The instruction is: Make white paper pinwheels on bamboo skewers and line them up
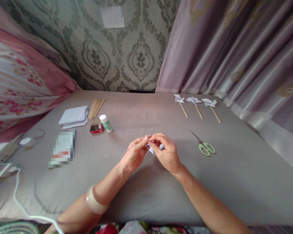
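Nothing readable for you here! The green label (107, 125) on your white-capped plastic bottle (104, 118), left of centre, is too small; that little red open box (97, 132) beside it, too blurred; and nearer, far left, the pale red-banded pouch (62, 146) is pixelated.

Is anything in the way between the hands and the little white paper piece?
Nothing visible: the left hand and right hand hold the little white paper piece, partly covering it. The metal scissors with light-green handles lie apart, to the right.
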### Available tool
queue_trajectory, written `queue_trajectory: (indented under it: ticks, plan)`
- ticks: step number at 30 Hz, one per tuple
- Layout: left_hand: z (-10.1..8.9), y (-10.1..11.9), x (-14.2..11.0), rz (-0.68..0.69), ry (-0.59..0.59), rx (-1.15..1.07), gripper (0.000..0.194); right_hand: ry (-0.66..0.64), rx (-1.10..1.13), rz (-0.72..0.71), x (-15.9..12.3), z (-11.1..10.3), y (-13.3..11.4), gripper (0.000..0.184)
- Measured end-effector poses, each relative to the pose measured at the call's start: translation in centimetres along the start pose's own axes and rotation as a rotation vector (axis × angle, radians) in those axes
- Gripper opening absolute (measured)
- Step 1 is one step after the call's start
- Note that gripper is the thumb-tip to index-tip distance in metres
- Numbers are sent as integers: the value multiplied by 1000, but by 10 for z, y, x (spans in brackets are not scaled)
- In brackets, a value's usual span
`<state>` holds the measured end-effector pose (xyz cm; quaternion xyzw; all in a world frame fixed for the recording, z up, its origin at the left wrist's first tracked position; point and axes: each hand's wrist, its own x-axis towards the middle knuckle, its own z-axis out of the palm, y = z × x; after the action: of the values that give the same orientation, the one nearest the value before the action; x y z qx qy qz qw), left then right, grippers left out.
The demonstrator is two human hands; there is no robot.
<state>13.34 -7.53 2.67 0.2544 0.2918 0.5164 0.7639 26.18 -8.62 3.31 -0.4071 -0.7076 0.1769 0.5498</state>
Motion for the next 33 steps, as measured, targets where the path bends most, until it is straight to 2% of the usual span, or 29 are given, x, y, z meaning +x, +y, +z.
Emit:
queue_trajectory:
  ticks: [5, 8, 12, 16, 18, 23, 28, 33]
  plan:
    - [-3, -6, 1, 3, 33, 96, 23, -15, 3, 7, -5, -1, 3, 7]
    - [-5, -7, 2, 15, 41, 207, 25, -55, 36, 78, -6, -4, 5, 8]
    - [-13, -3, 8, 127, 144, 453, 27, -50, 89, 277, -5, -10, 12, 8]
    - [-30, 5, 17, 316, 348, 854, 18, 73, 189, 535, -2, -20, 28, 20]
    - [-36, 7, 21, 361, 384, 1033, 13, 113, 233, 598, -1, -23, 36, 24]
    - [-33, 2, 23, 374, 347, 1221, 9, 129, 266, 625, -1, -25, 47, 29]
    - [-23, -3, 29, 315, 280, 1397, 14, 88, 242, 640, -2, -25, 50, 27]
    - [-19, -5, 31, 233, 287, 1497, 14, 88, 255, 654, -1, -25, 50, 26]
